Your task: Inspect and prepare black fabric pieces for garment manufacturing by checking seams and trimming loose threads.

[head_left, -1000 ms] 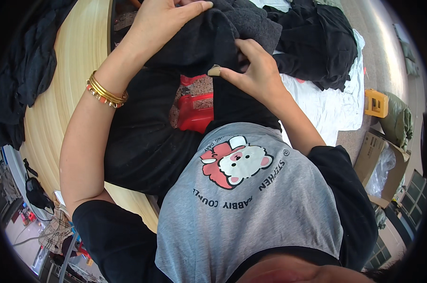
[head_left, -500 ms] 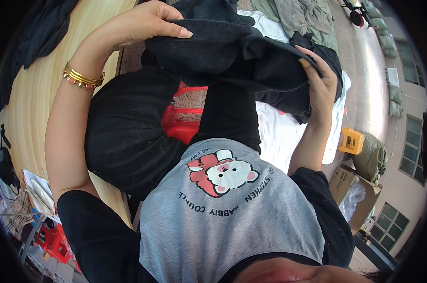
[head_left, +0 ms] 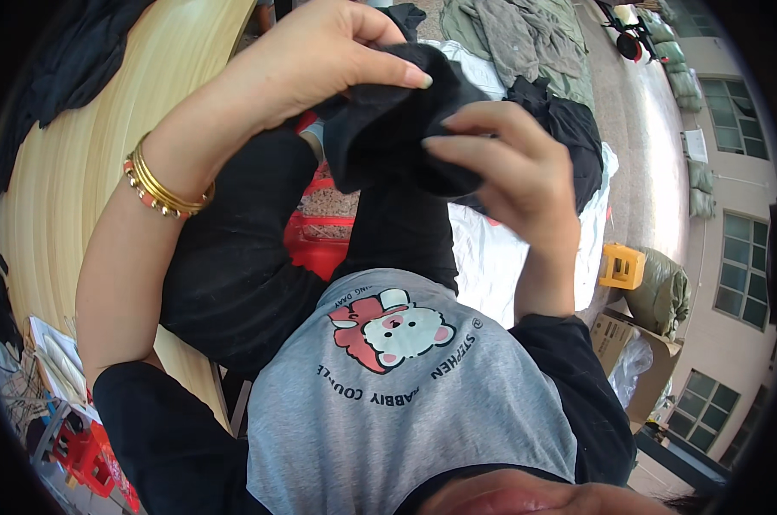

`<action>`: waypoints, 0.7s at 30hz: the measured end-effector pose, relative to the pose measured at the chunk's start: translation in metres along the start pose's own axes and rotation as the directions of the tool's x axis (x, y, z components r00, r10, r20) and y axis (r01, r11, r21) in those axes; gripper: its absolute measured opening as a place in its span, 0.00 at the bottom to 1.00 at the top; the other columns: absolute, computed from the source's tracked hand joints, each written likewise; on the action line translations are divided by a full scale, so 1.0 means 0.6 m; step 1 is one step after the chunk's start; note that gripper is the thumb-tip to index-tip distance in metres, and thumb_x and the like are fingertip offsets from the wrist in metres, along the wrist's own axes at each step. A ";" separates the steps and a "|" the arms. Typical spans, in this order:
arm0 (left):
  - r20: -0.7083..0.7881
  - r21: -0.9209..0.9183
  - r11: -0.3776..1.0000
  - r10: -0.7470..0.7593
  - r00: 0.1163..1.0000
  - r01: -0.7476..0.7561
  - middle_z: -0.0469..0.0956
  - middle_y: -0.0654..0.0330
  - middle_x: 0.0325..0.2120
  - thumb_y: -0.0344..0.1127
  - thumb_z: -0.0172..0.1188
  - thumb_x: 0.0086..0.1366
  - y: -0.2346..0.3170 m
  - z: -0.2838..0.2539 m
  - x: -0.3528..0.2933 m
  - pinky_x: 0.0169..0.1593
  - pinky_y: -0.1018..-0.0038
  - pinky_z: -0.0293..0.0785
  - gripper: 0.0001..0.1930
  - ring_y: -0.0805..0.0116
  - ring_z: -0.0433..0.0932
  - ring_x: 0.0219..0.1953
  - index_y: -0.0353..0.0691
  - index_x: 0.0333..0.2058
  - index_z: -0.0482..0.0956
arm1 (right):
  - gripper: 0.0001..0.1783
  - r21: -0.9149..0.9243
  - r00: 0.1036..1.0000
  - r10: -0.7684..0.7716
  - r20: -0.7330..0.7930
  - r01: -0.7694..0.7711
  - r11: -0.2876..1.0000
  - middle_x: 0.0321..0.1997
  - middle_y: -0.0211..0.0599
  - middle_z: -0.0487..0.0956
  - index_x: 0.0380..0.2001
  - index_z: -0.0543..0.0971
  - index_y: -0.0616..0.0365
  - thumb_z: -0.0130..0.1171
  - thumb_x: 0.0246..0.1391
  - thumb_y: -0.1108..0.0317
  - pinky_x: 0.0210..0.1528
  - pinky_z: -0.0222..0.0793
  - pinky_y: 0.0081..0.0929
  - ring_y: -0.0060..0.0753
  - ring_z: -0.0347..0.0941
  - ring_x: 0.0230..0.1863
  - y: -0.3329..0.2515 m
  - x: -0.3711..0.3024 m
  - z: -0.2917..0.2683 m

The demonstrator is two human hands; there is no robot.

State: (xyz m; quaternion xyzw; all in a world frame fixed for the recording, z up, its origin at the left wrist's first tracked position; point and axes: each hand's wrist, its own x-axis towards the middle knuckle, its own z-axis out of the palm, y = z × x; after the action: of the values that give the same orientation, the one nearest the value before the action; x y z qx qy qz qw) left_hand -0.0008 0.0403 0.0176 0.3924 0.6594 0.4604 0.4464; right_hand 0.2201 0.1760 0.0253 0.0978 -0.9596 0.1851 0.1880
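Observation:
A piece of black cloth, perhaps a garment (head_left: 388, 129), hangs bunched and folded above my knees; its kind cannot be made out. My left hand (head_left: 354, 64) is closed on its upper edge, thumb lying on the near side. Several gold bangles and a beaded bracelet circle that wrist. At the cloth's right side is my right hand (head_left: 521, 167), its bent thumb and fingers closing on a fold and slightly blurred. Some of its fingertips are hidden in the dark fabric.
On my left runs a wooden table (head_left: 62, 215) with dark clothing (head_left: 71, 60) on it. Ahead to the right lie black garments (head_left: 568, 137), green garments (head_left: 534, 43) and white cloth (head_left: 491, 266). A yellow stool (head_left: 622, 266) and a cardboard box (head_left: 654, 352) stand further right.
The cloth was stretched wide between my hands and is now gathered into a small bunch. My right hand has moved left, and my left hand slightly right, bringing them close together.

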 end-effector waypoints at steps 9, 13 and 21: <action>0.115 0.069 0.953 0.288 0.951 -0.296 0.77 0.68 0.23 0.38 0.61 0.65 -0.013 0.043 -0.003 0.30 0.81 0.72 0.11 0.81 0.74 0.26 0.36 0.35 0.82 | 0.12 0.065 0.967 -0.071 -0.243 0.089 0.994 0.33 0.34 0.75 0.29 0.83 0.60 0.67 0.36 0.82 0.31 0.68 0.20 0.28 0.74 0.31 0.019 0.022 0.033; 0.169 0.078 0.965 0.234 0.958 -0.249 0.76 0.70 0.27 0.36 0.62 0.65 -0.011 0.037 -0.007 0.34 0.83 0.70 0.09 0.84 0.73 0.31 0.38 0.39 0.81 | 0.15 0.133 0.958 0.005 -0.286 0.035 0.991 0.30 0.32 0.75 0.28 0.83 0.61 0.68 0.31 0.85 0.33 0.65 0.18 0.25 0.73 0.32 0.029 0.019 0.042; 0.095 0.187 0.914 0.348 0.933 -0.360 0.79 0.61 0.29 0.30 0.67 0.57 0.011 0.050 -0.014 0.38 0.76 0.75 0.12 0.74 0.78 0.33 0.33 0.39 0.79 | 0.12 0.375 0.869 0.210 -0.448 -0.031 0.927 0.28 0.28 0.78 0.28 0.84 0.61 0.69 0.36 0.85 0.29 0.65 0.13 0.18 0.74 0.31 0.065 0.010 0.083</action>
State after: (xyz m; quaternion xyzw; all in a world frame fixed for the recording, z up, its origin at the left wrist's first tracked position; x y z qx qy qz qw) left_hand 0.0312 0.0421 0.0207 0.5619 0.6072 0.4525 0.3329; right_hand 0.1883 0.1912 -0.0275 0.0199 -0.8375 0.3853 0.3869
